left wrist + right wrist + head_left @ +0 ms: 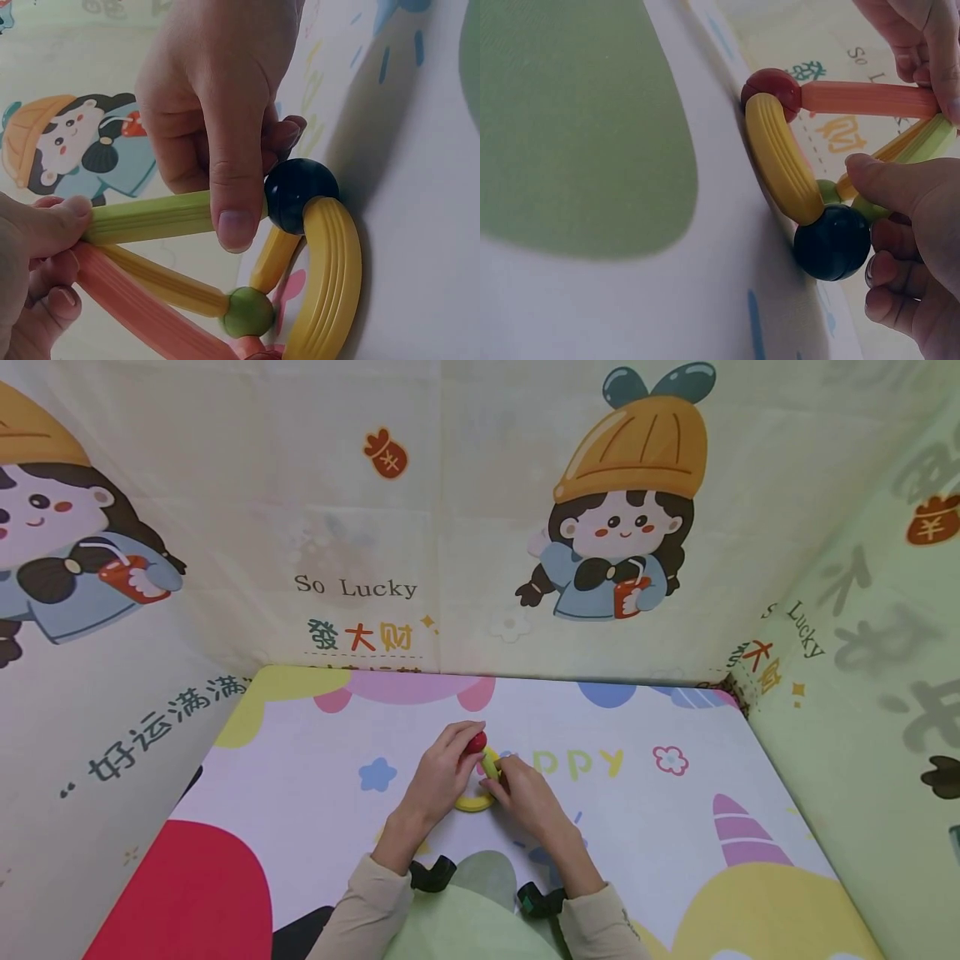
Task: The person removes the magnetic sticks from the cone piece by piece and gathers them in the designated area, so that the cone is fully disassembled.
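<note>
A small ball-and-stick toy frame stands on the patterned mat. Its base has curved yellow sticks (330, 277) joined by a dark blue ball (302, 195), a green ball (247, 312) and a dark red ball (771, 91). A light green stick (161, 216), a pink stick (870, 99) and a yellow stick rise to the top, where my left hand (438, 777) pinches a red ball (476, 742). Its fingers cover that joint in both wrist views. My right hand (528, 793) pinches the light green stick's lower end, close beside the dark blue ball.
The mat (315, 827) bears printed shapes and letters. Cream cloth walls (480, 527) with cartoon figures rise behind it and on both sides. Black wrist-camera mounts (433, 874) sit on the inner sides of both wrists.
</note>
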`<state>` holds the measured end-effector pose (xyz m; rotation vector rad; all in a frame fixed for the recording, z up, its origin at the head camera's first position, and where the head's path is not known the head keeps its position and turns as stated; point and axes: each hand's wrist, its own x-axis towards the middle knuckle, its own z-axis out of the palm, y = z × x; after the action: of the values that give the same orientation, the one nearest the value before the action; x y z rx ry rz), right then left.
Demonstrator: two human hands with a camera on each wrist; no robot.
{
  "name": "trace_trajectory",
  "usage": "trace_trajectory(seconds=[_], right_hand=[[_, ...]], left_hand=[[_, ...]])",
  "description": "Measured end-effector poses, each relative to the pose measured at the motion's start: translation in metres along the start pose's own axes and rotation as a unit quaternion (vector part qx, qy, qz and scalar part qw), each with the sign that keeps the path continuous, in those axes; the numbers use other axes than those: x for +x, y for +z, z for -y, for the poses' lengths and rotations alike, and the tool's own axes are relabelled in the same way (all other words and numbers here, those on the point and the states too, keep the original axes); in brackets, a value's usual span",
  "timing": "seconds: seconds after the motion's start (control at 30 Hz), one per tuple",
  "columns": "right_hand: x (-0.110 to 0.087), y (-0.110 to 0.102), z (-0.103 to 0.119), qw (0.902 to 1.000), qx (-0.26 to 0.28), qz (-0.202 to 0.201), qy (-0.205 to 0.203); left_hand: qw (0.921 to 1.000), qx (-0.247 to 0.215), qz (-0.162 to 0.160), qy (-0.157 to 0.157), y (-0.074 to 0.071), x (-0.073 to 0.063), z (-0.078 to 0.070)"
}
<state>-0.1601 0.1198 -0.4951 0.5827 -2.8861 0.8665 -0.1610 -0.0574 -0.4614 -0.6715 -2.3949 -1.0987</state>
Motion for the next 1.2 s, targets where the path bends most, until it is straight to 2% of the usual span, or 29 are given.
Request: trace_trajectory(seconds=[0.3,0.83,1.2], right_hand=[[-0.0004,0.0004,0.0001,0.9998,0.006,0.004,0.018],[-0.0004,0.0018,-0.0021,0.9997,0.02,0.007,0.008],[-0.0003,0.0027,-0.0026,0.9999,0.015,0.001,0.004]], left_hand=[[1.0,0.001,0.001,0.0,0.0011,-0.001,0.0017],[0.9995,0.0,-0.01,0.03,-0.0004,-0.0009,0.0042],[0.9999,-0.008,-0.012,0.007,-0.0009,-0.0023,0.004]])
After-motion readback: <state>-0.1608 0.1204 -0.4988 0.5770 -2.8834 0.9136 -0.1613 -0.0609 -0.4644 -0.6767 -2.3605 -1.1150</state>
